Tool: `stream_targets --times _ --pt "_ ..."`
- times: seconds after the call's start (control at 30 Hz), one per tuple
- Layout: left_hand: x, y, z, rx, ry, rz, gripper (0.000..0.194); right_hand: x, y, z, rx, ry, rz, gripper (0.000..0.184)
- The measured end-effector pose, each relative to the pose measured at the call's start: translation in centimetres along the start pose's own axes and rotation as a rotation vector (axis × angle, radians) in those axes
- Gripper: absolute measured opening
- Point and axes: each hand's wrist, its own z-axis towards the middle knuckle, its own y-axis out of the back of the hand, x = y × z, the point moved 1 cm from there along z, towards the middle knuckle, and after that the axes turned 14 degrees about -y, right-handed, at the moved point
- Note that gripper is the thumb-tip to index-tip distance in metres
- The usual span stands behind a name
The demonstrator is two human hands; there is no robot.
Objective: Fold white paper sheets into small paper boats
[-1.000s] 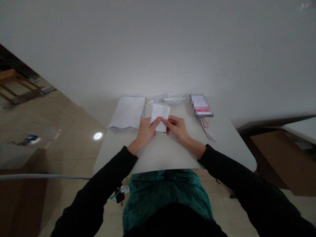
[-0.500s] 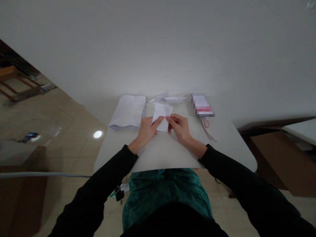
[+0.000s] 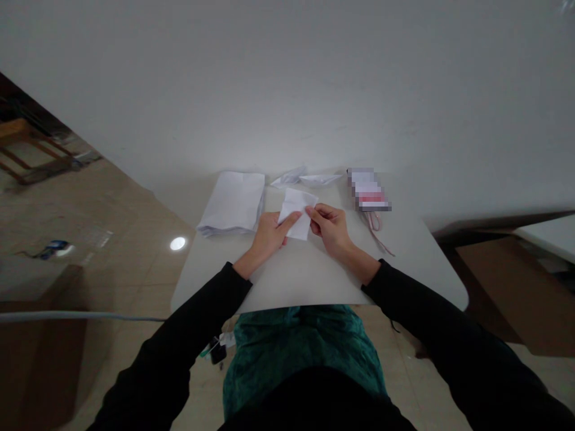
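Observation:
A small folded sheet of white paper [image 3: 297, 202] is held between both hands over the middle of the table. My left hand [image 3: 272, 232] grips its left edge, thumb lying across the front and fingers behind. On the other side, my right hand [image 3: 331, 224] pinches the right edge between thumb and curled fingers. Just beyond the sheet lie two folded white paper pieces, one [image 3: 290, 177] to the left and a boat-like one [image 3: 320, 179] to the right. Left of my hands rests a stack of white paper [image 3: 234, 200].
On the right of the white table [image 3: 287, 281] lies a blurred-out card-like object [image 3: 369, 190] with a pink strap [image 3: 375, 222]. A pale wall [image 3: 287, 90] rises behind the table. Brown cardboard [image 3: 516, 287] stands at the right, and a cable [image 3: 81, 315] runs at the left.
My right hand has moved slightly to the right along the paper's edge. The sheet has shifted a little right with it, while my left hand keeps its grip.

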Motion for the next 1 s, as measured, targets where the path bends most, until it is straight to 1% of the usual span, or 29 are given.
stream_targets --times 0.1,0.2,0.3,0.4,0.47,0.57,0.67,0.8,0.9,1.0 --pt "-0.1 -0.1 0.1 0.001 0.01 0.002 0.051 0.1 0.0 -0.1 0.004 -0.025 0.037 0.047" --pt "0.0 -0.1 0.1 0.007 0.018 0.009 0.052 0.2 0.0 0.0 0.025 -0.066 0.039 0.042" --pt "0.1 0.1 0.1 0.022 0.012 0.017 0.053 0.3 0.3 0.3 0.05 -0.028 -0.014 0.037" --pt "0.1 0.2 0.1 0.032 0.01 0.015 0.053 0.5 0.4 0.3 0.042 0.01 -0.015 0.038" --pt "0.0 0.2 0.1 0.028 0.007 0.009 0.052 0.7 0.4 0.3 0.042 -0.024 0.038 0.04" --pt "0.1 0.2 0.1 0.032 0.014 0.003 0.052 1.0 0.3 0.2 0.05 -0.088 0.089 0.036" --pt "0.1 0.2 0.1 0.047 0.02 -0.002 0.052 1.3 0.5 0.4 0.023 -0.086 0.07 0.033" --pt "0.1 0.2 0.1 0.044 0.023 -0.022 0.053 1.4 0.8 0.5 -0.028 -0.056 0.057 0.035" --pt "0.1 0.1 0.2 0.047 0.028 -0.013 0.052 1.2 0.9 0.6 -0.027 -0.064 0.082 0.035" --pt "0.2 0.1 0.2 0.057 0.034 0.003 0.052 1.1 1.0 0.7 -0.034 -0.076 0.107 0.03"
